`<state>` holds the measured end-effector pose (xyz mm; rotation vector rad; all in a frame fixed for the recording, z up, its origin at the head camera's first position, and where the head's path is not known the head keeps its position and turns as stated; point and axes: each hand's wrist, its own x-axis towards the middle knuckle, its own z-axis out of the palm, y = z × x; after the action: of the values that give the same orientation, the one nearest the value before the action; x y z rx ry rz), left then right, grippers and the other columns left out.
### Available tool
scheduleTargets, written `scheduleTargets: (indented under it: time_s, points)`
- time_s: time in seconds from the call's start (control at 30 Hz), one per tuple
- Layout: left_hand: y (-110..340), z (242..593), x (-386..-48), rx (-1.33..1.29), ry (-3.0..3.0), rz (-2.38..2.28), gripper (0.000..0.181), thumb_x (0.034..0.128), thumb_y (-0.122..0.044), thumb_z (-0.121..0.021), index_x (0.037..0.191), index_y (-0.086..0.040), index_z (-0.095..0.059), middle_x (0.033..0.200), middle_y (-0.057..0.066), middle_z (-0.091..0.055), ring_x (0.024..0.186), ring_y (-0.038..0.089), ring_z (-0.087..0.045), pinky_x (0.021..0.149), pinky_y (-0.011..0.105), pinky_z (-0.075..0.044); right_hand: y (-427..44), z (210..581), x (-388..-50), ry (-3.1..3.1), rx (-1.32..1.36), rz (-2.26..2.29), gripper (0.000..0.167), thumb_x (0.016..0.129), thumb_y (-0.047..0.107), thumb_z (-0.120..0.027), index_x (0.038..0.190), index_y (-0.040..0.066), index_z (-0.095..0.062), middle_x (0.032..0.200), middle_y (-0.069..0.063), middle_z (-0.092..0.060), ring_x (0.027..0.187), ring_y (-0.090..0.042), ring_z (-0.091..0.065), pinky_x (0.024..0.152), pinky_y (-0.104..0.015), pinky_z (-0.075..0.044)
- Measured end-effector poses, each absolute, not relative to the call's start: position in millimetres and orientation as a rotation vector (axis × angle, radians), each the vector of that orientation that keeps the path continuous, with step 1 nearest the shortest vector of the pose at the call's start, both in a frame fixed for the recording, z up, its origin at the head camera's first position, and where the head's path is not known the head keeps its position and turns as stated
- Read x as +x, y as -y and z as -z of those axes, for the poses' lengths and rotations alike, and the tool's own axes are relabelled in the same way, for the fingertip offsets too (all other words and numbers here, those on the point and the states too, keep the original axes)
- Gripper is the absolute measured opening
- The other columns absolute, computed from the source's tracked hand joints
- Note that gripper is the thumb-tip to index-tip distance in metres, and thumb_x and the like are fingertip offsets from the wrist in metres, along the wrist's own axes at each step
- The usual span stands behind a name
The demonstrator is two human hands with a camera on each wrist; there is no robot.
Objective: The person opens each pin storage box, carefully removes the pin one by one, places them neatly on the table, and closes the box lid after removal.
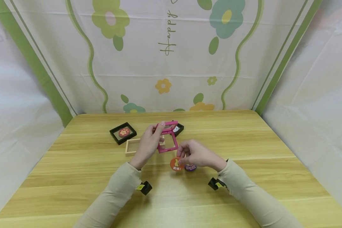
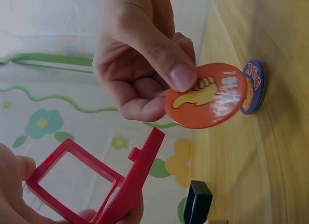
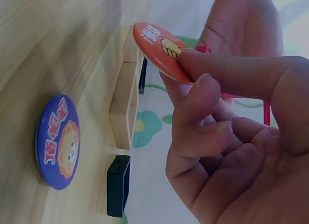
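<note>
My left hand (image 1: 148, 144) grips a pink-red hinged display frame (image 1: 168, 150), which is unfolded with its two clear-windowed halves at an angle. Between the thumb and fingers of my right hand (image 1: 199, 155) is a round orange badge (image 2: 207, 101) with a yellow thumbs-up and white lettering. The badge is held up off the table, in front of the frame and apart from it. Beneath the right hand, a round purple-blue badge (image 3: 58, 142) with a lion face lies on the table, partly hidden in the head view.
A black frame (image 1: 132, 128) containing a red star badge (image 1: 124, 132) lies at the left. A pale wooden frame (image 1: 127, 148) lies partly behind my left hand. Another black frame (image 1: 181, 128) with a whitish badge (image 1: 175, 129) sits behind the pink one. A patterned cloth (image 1: 148, 60) hangs behind the table.
</note>
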<state>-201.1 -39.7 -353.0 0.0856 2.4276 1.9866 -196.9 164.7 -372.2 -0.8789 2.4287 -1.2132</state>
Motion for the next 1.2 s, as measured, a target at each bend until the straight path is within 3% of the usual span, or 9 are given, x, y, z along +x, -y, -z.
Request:
scheduleTargets:
  time_s: [0.13, 0.47, 0.9, 1.2]
  points:
    - [40, 353, -201, 0.085, -2.428, -1.987, 0.067, 0.096, -0.062, -0.048, 0.13, -0.004, -0.051, 0.121, 0.015, -0.057, 0.102, 0.036, -0.061, 0.076, 0.045, -0.057, -163, 377, -198, -2.491, -0.899, 1.141, 0.015, 0.081, -0.001, -0.077, 0.085, 0.006, -0.065, 0.076, 0.001, -0.067, 0.072, -0.017, -0.064, 0.061, -0.03, -0.05]
    - [40, 353, -201, 0.065, -2.445, -1.972, 0.066, 0.0958, -0.062, -0.048, 0.129, -0.005, -0.052, 0.12, 0.014, -0.058, 0.095, 0.027, -0.062, 0.077, 0.044, -0.056, -159, 384, -197, -2.609, -0.887, 1.02, 0.016, 0.082, 0.001, -0.079, 0.083, 0.01, -0.065, 0.076, 0.005, -0.065, 0.071, -0.015, -0.061, 0.062, -0.031, -0.048]
    - [41, 352, -201, 0.079, -2.424, -1.998, 0.068, 0.0949, -0.064, -0.049, 0.13, -0.005, -0.051, 0.121, 0.015, -0.057, 0.101, 0.035, -0.061, 0.071, 0.038, -0.058, -159, 388, -201, -2.647, -0.901, 0.98, 0.017, 0.081, 0.002, -0.08, 0.082, 0.011, -0.066, 0.076, 0.007, -0.065, 0.071, -0.014, -0.061, 0.062, -0.032, -0.049]
    - [42, 351, -202, 0.071, -2.431, -1.993, 0.069, 0.0942, -0.065, -0.048, 0.129, -0.006, -0.051, 0.121, 0.014, -0.058, 0.099, 0.033, -0.061, 0.07, 0.037, -0.057, -159, 394, -204, -2.654, -0.916, 1.014, 0.016, 0.082, 0.003, -0.08, 0.083, 0.01, -0.066, 0.078, 0.006, -0.066, 0.074, -0.014, -0.063, 0.063, -0.031, -0.05]
